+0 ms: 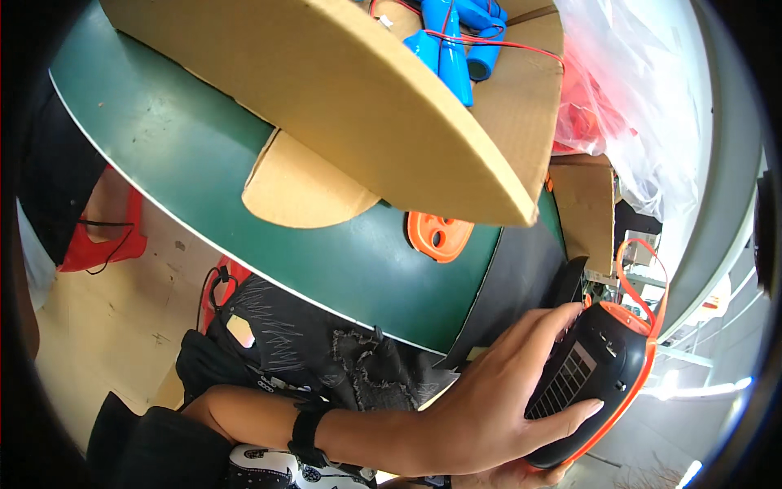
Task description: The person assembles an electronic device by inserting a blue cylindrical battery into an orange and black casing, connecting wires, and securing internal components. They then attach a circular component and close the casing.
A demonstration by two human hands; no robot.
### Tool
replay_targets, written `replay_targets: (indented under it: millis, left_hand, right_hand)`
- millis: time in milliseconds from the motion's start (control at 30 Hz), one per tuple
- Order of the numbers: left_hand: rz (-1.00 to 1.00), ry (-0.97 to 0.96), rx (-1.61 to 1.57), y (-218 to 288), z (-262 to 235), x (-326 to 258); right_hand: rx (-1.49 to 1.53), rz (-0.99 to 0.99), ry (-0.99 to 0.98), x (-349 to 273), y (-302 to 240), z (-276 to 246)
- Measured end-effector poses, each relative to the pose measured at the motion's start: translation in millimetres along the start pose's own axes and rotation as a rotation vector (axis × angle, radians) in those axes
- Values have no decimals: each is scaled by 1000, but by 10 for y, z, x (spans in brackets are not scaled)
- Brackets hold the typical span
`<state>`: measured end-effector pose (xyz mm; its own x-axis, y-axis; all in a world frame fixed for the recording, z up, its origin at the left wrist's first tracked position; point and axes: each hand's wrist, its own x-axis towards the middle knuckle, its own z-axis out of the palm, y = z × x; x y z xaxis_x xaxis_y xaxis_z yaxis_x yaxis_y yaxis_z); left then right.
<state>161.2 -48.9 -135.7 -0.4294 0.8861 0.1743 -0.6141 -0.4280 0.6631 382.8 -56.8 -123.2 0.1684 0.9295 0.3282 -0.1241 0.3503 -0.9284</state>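
A black portable speaker (601, 350) with orange edging, a gridded panel and an orange strap (635, 285) is tilted at the lower right. My left hand (497, 383) lies across its panel side, fingers over the far edge and thumb on the near part, closed on it. Under the speaker's lower end, my right hand (542, 476) holds it; most of that hand is hidden by my left forearm and the frame's edge. An orange plastic plate with holes (440, 236) rests on the green table (366, 281), partly behind a cardboard flap.
A large open cardboard box (326, 90) stands on the table, containing several blue-wrapped cylinders (444, 49) with red and black wires. A black mat (521, 277) covers the right side. Beyond are clear plastic bags (627, 90) and another carton (582, 208). Red stools (106, 232) stand at left.
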Motion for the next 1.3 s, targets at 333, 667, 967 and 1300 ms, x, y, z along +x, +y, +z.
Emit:
replay_targets:
  millis: [333,667,967,1300]
  left_hand:
    - [29,50,74,81,31,-20]
    - [-41,-54,-81,25,-59,61]
    - [-96,-54,-129,-52,-86,52]
    - [-117,-103,-119,26,-149,77]
  right_hand:
    - [-11,7,-37,51,-20,-347]
    - [-10,34,-58,55,14,-535]
    - [8,55,-81,25,125,-677]
    - [10,75,-105,62,138,-869]
